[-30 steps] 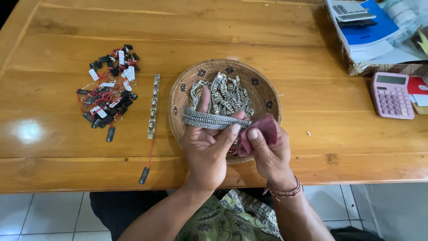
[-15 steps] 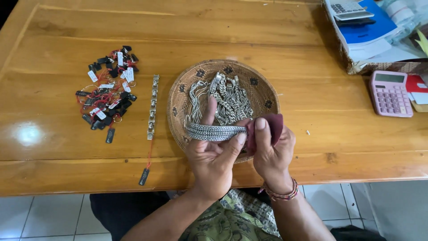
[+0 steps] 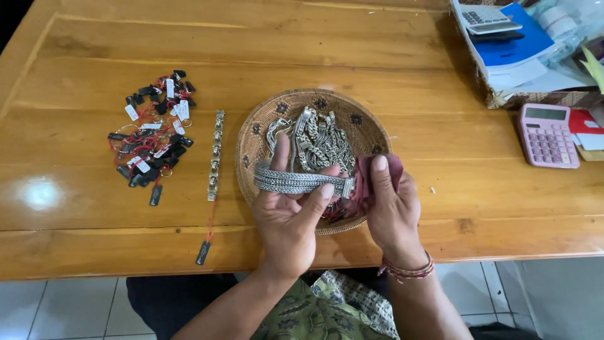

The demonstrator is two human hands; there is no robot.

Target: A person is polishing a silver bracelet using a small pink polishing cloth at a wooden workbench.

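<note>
Left hand (image 3: 290,217) fingers pinch silver bracelet (image 3: 301,182)

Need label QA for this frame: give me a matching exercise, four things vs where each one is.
Things:
1. woven silver bracelet
2. dark red cloth
3. link bracelet with a tag
4. pink calculator

Places:
A. flat on the table, left of the woven basket
B. in the right hand
C. at the table's right edge
D. in the left hand, over the basket

Pairs: 1-D, 2-B, 3-A, 4-C
</note>
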